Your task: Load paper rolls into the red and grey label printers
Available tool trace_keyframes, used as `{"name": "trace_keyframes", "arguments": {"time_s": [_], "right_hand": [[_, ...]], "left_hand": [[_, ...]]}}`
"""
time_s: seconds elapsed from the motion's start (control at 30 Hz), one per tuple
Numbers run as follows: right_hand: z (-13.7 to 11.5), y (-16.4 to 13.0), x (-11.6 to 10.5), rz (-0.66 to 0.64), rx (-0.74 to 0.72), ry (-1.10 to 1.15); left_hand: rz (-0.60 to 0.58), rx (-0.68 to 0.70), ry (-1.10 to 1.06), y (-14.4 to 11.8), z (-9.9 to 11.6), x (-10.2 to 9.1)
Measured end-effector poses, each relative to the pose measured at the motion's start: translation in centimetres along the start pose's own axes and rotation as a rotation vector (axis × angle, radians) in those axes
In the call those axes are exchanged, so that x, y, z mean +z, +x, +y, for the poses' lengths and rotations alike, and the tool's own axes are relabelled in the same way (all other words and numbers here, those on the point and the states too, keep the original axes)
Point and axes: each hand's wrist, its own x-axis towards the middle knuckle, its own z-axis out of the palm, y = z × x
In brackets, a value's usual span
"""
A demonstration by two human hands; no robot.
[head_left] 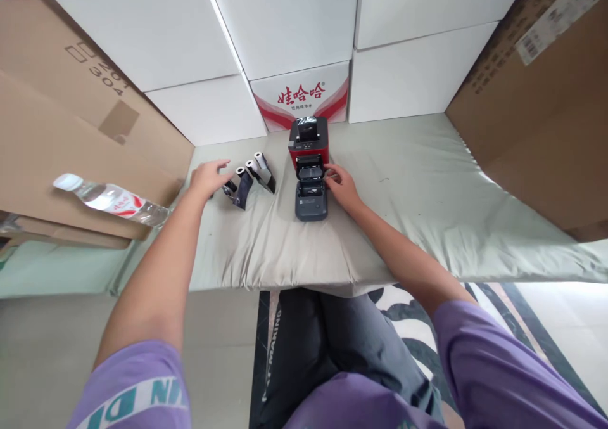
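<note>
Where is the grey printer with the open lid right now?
In the head view, the grey printer sits mid-pad, directly before the red printer, with the right hand touching its side.

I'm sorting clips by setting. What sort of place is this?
Probably a storeroom or packing corner, not an office: stacked white cartons and brown cardboard boxes wall in a padded cloth surface, where a small label printer sits open beside paper rolls.
</note>
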Motion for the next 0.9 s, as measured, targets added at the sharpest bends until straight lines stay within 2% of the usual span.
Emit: {"name": "trace_keyframes", "arguments": {"time_s": [0.07, 0.17, 0.3, 0.4, 0.47, 0.5, 0.57, 0.63, 0.8, 0.9], "right_hand": [[0.0, 0.0, 0.0, 0.007, 0.005, 0.006], [0.1, 0.0, 0.0, 0.012, 0.009, 0.022], [0.1, 0.0, 0.0, 0.008, 0.019, 0.041], [0.2, 0.1, 0.0, 0.007, 0.023, 0.043], [0.2, 0.1, 0.0, 0.013, 0.02, 0.034], [0.1, 0.1, 0.0, 0.017, 0.018, 0.029], [0.1, 0.1, 0.0, 0.022, 0.018, 0.022], [0.0, 0.1, 0.0, 0.024, 0.019, 0.023], [0.2, 0.1, 0.0, 0.02, 0.036, 0.041], [0.3, 0.2, -0.1, 0.022, 0.046, 0.066]], "left_hand": [[-0.011, 0.067, 0.078, 0.1, 1.6, 0.5], [-0.023, 0.068, 0.109, 0.1, 3.2, 1.7], [-0.007, 0.031, 0.038, -0.3, 3.3, 2.0], [0.034, 0.044, -0.157, -1.2, 3.2, 1.0], [0.054, 0.048, -0.371, -2.1, 3.7, 0.2], [0.027, 0.059, -0.488, -2.6, 4.3, -0.2], [-0.076, 0.08, -0.692, -3.5, 5.9, -0.7], [-0.17, 0.134, -0.8, -4.1, 8.0, -0.6], [-0.282, 0.426, -0.76, -4.7, 13.9, 2.0], [-0.353, 0.574, -0.69, -5.3, 16.4, 4.0]]}}
